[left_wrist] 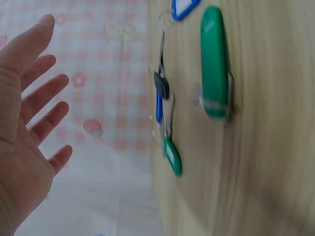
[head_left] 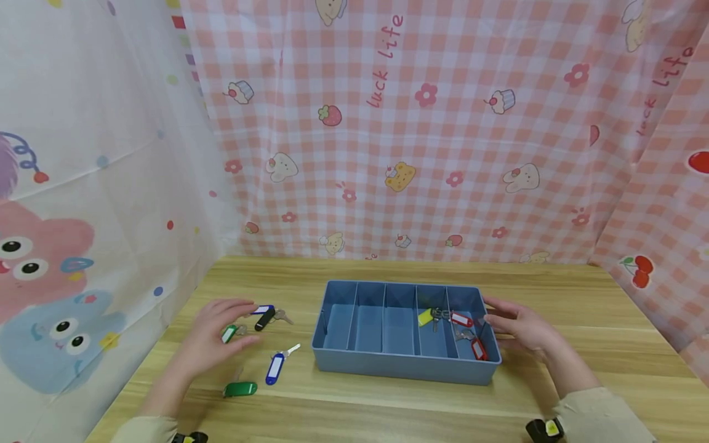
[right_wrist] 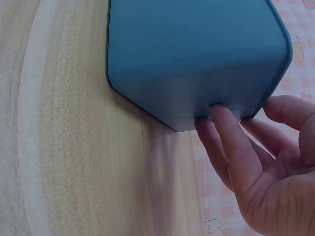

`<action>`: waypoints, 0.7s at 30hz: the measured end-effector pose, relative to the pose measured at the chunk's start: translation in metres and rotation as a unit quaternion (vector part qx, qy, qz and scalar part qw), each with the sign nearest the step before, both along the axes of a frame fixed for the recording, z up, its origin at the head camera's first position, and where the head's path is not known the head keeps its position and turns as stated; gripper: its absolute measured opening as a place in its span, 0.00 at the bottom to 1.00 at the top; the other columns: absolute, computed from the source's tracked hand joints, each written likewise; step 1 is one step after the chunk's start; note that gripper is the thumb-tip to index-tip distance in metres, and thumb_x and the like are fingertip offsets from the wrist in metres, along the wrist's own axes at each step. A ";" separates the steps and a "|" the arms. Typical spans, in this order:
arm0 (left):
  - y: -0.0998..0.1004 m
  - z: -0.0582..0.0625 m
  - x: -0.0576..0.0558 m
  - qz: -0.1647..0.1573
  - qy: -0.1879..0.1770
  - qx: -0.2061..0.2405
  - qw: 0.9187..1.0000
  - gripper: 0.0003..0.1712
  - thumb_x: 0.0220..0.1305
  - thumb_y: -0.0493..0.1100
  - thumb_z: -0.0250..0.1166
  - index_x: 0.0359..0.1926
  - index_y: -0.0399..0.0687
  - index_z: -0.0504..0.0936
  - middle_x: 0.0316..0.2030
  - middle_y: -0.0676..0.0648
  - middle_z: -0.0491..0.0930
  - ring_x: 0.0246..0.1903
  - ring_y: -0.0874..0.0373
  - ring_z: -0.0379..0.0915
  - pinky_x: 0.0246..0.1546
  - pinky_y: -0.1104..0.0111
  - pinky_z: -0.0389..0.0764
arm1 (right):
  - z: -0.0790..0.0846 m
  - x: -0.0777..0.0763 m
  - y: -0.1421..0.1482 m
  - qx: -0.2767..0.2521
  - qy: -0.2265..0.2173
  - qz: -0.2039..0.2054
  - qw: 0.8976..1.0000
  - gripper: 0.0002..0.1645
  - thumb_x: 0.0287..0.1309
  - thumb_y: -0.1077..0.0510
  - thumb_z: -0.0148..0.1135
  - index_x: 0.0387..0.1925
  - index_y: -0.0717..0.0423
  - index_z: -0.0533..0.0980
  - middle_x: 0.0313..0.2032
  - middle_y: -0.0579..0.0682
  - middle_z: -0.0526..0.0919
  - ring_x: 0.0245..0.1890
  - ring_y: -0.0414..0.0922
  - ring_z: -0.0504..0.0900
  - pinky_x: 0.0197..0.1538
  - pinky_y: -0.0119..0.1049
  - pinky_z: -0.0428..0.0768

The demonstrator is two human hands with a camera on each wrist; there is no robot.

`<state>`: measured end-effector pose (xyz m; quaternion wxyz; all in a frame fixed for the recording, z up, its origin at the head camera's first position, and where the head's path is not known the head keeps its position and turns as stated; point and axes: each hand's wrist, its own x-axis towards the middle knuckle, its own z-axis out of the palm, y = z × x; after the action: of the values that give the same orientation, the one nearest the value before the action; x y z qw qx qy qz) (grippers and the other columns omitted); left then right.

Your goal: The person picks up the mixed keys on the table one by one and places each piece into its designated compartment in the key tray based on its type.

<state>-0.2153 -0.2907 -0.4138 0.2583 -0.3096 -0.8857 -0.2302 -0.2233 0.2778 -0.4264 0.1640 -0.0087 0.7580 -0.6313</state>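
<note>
My left hand (head_left: 218,338) hovers with spread fingers above several tagged keys on the left of the table; nothing is in it. Around it lie a black-tagged key (head_left: 265,319), a blue-tagged key (head_left: 274,368), a green-tagged key (head_left: 240,389), a smaller green tag (head_left: 229,333) and another blue tag (head_left: 263,309). My right hand (head_left: 523,329) rests its fingertips against the right end of a blue divided box (head_left: 407,363). Inside, a yellow-tagged key (head_left: 425,317) lies in the second compartment from the right, and red-tagged keys (head_left: 479,349) lie in the rightmost.
The wooden table (head_left: 388,412) meets a pink checked cloth (head_left: 421,135) at the back. A white printed cloth (head_left: 127,203) hangs along the left. The box's three left compartments hold no keys.
</note>
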 end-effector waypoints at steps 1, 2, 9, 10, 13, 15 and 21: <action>-0.004 -0.001 0.001 0.002 -0.001 -0.001 1.000 0.33 0.41 0.41 0.81 0.53 0.43 0.83 0.51 0.43 0.82 0.52 0.44 0.72 0.53 0.47 0.65 | 0.000 0.000 0.000 0.001 0.001 0.001 1.000 0.41 0.70 0.59 0.57 0.75 0.68 0.48 0.65 0.75 0.64 0.52 0.49 0.80 0.52 0.49 0.80; -0.007 -0.002 0.002 0.003 -0.004 -0.002 1.000 0.33 0.41 0.41 0.81 0.53 0.43 0.83 0.51 0.44 0.82 0.52 0.45 0.72 0.53 0.47 0.65 | 0.000 0.000 0.000 0.001 0.001 0.000 1.000 0.41 0.70 0.59 0.57 0.75 0.68 0.48 0.65 0.75 0.64 0.51 0.49 0.80 0.52 0.49 0.80; -0.026 -0.007 0.007 -0.003 -0.017 -0.011 1.000 0.33 0.41 0.41 0.81 0.53 0.45 0.83 0.51 0.46 0.82 0.51 0.50 0.71 0.53 0.51 0.65 | 0.000 0.000 -0.001 0.005 -0.001 -0.001 1.000 0.41 0.71 0.59 0.57 0.75 0.68 0.48 0.66 0.75 0.63 0.53 0.51 0.80 0.52 0.49 0.80; -0.028 -0.008 0.008 -0.004 -0.017 -0.014 1.000 0.33 0.41 0.41 0.81 0.53 0.45 0.83 0.51 0.46 0.82 0.50 0.50 0.72 0.52 0.53 0.66 | 0.001 0.000 -0.001 0.005 -0.001 -0.001 1.000 0.41 0.71 0.59 0.56 0.75 0.68 0.48 0.66 0.75 0.63 0.53 0.51 0.79 0.52 0.49 0.80; -0.033 -0.009 0.011 -0.014 -0.016 -0.022 1.000 0.34 0.40 0.41 0.82 0.53 0.45 0.83 0.51 0.46 0.82 0.50 0.52 0.72 0.51 0.60 0.67 | 0.002 0.001 -0.001 0.011 0.000 -0.001 1.000 0.40 0.71 0.59 0.56 0.75 0.68 0.48 0.66 0.75 0.62 0.53 0.52 0.79 0.52 0.50 0.80; -0.036 -0.010 0.013 -0.021 -0.016 -0.025 0.999 0.34 0.39 0.41 0.82 0.52 0.45 0.84 0.51 0.47 0.83 0.49 0.53 0.73 0.51 0.63 0.68 | 0.003 0.001 -0.002 0.012 0.000 -0.002 1.000 0.40 0.71 0.60 0.55 0.75 0.68 0.48 0.66 0.75 0.62 0.53 0.52 0.79 0.53 0.51 0.80; -0.041 -0.009 0.019 -0.029 -0.046 -0.024 0.998 0.33 0.39 0.40 0.82 0.52 0.51 0.85 0.51 0.49 0.82 0.50 0.56 0.72 0.50 0.64 0.68 | 0.003 0.001 -0.002 0.015 0.003 -0.001 1.000 0.40 0.71 0.60 0.55 0.75 0.68 0.49 0.66 0.76 0.61 0.53 0.51 0.79 0.52 0.50 0.80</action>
<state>-0.1960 -0.3319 -0.4230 0.2031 -0.3306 -0.8925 -0.2299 -0.2218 0.2762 -0.4234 0.1613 -0.0070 0.7675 -0.6204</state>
